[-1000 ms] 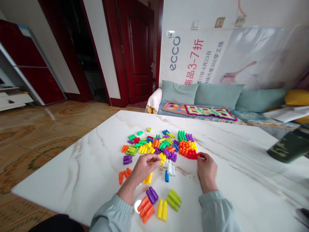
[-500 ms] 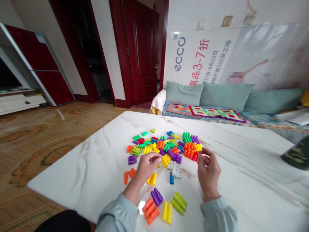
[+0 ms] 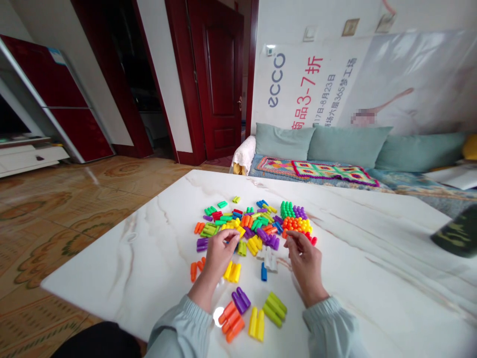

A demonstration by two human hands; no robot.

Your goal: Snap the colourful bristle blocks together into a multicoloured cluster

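Just below the center of the frame, the left hand [image 3: 219,251] is over the lower left part of a messy pile of little plastic pieces [image 3: 247,221]. Thumb and index finger are pinched close together right by some yellow pieces [image 3: 231,224], but honestly I can't tell if anything's between them. A lime piece [image 3: 242,249] sits just right of the thumb.

Right of center, the right hand [image 3: 306,258] has its fingers curled, with the tips near the lower left corner of the block [image 3: 294,223], which is a bunch of pieces packed tight with their round ends up. There's a bit of orange at the fingertips, and I can't tell if it's gripped or just part of the block behind. Colors in the block go green at the upper left, purple at the upper right, orange in the middle, yellow next to that on the right, and some red poking out past the knuckles.

Between the two hands there's a whitish piece [image 3: 271,261] with a blue piece [image 3: 264,272] just below left of it. More loose ones lie at bottom center: a purple pair [image 3: 241,300], an orange trio [image 3: 231,322], a yellow pair [image 3: 256,324] and a lime trio [image 3: 275,309], all on their sides on the white table [image 3: 372,278].

At the right edge there's a camo cup [image 3: 457,231], kinda blurry. A sofa [image 3: 404,182] with cushions [image 3: 346,146] runs along the upper right, and a red door [image 3: 223,84] is at top center.
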